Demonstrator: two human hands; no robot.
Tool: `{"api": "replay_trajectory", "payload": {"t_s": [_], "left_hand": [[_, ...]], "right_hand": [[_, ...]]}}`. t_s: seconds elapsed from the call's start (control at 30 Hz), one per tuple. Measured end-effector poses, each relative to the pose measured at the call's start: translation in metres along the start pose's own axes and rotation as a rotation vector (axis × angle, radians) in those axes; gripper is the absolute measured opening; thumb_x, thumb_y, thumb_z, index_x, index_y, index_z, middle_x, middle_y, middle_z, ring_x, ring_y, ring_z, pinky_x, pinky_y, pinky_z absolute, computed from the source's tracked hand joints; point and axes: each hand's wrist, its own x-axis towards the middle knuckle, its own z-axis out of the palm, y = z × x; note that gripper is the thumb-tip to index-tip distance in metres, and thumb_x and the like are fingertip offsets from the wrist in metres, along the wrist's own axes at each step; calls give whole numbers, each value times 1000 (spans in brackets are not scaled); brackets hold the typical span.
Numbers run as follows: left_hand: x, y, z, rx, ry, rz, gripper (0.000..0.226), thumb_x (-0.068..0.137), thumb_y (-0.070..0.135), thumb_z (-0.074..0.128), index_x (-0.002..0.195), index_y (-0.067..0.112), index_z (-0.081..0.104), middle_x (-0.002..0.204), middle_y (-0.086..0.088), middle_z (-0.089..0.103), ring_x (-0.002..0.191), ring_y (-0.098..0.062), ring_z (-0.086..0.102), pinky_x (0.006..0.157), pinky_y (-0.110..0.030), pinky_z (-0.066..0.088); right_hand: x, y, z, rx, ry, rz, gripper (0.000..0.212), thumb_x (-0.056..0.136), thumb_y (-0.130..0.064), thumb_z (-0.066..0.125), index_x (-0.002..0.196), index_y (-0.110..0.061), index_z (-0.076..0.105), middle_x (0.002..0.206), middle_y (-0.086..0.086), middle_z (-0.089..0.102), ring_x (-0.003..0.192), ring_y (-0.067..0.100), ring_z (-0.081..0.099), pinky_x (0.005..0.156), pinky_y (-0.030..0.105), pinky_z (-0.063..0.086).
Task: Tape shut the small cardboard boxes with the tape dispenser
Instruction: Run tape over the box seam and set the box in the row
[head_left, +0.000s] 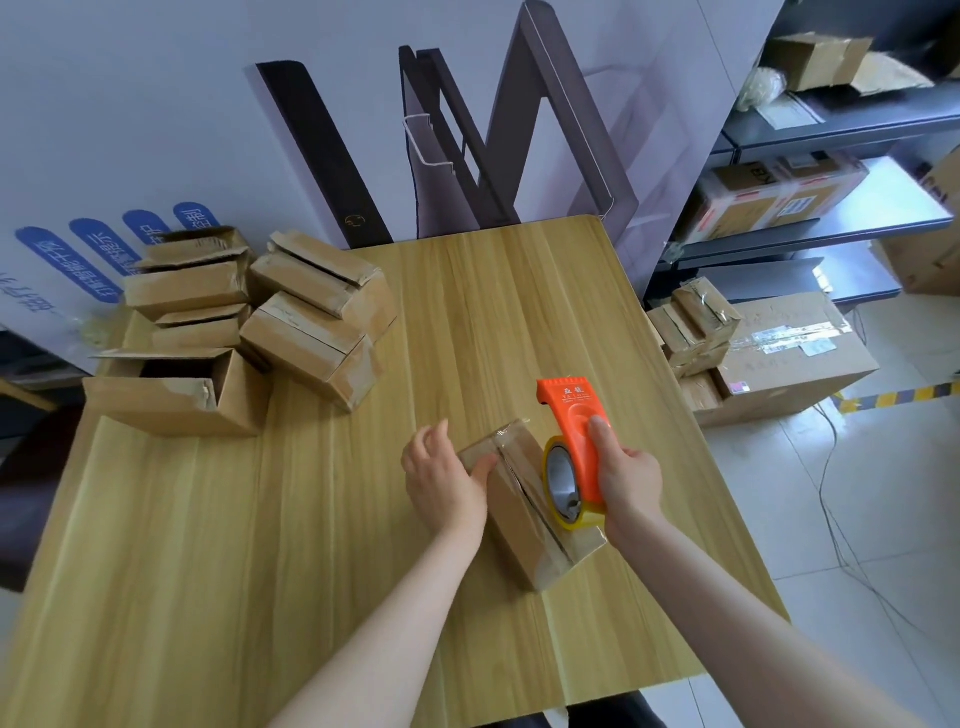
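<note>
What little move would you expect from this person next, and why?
Probably pull the tape dispenser down over the near end of the small box and tear the tape. The right hand has its roll at that end, shiny tape seems to cover the seam, and the left hand steadies the box.

Wooden table (311, 545), light grain. Dark shelves (857, 124) are seen at right, stocked with parcels. A large carton (789, 364) is set on the tiled floor (883, 545) beside the table (clear tape across its top). A yellow-black strip (898, 397) is marked on the floor.
</note>
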Motion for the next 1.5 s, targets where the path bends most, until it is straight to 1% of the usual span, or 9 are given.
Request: {"api": "replay_trajectory", "payload": {"t_s": [0.1,0.23,0.37,0.73,0.87,0.97,1.23,1.37,1.5], "left_hand": [[-13,-9,5,-188,101,-181,73,70,50,77,128,15,50,131,-5,49,122,-26,44,88,-41,49],[-13,-11,7,-454,-52,-297,44,83,45,68,116,18,60,112,7,60,110,-19,57,82,-28,46],[-1,-14,4,-313,-127,-142,42,91,41,59,127,18,58,128,4,57,119,-18,54,94,-30,45],[46,-8,-23,223,-575,151,42,98,38,48,139,30,46,138,3,53,124,-23,50,94,-34,45],[30,3,-22,214,-329,240,71,90,11,61,150,24,24,155,4,26,135,-18,37,100,-37,45],[17,-3,-15,54,-355,254,66,87,-8,49,143,26,41,142,10,45,102,-7,60,85,-31,53],[14,-4,-31,336,-414,206,45,93,20,54,137,24,48,127,2,54,114,-20,54,86,-33,48],[39,4,-39,385,-446,530,77,83,7,63,149,26,28,152,8,31,139,-19,28,111,-41,30],[64,33,-32,459,-663,690,59,87,10,57,139,35,45,139,1,47,124,-28,46,103,-36,40]], "right_hand": [[0,0,0,1,5,-4,49,82,-53,66,76,-4,64,70,10,61,63,24,58,60,32,46],[0,2,1,1,7,-8,51,81,-54,66,79,-3,65,71,11,62,63,24,58,60,32,46],[0,3,2,5,3,-2,48,82,-54,66,76,-6,62,72,10,61,64,24,58,60,32,45],[-5,1,5,-30,2,-17,47,83,-53,66,70,-9,59,67,7,58,58,19,54,52,29,41],[-7,0,4,-30,2,-9,47,83,-53,65,73,-8,61,68,8,59,58,20,55,52,28,41],[-6,1,2,-15,5,4,49,83,-54,65,79,-5,65,72,10,62,62,22,58,55,30,45],[-5,3,2,14,-2,33,50,81,-56,66,76,-6,64,76,14,65,67,27,62,64,35,50],[-10,3,6,-16,-12,-36,51,82,-55,65,72,-5,64,71,13,63,64,25,60,62,34,47],[-17,6,10,-68,-11,-126,47,86,-51,64,63,-9,60,61,8,58,54,19,53,52,28,40]]}}
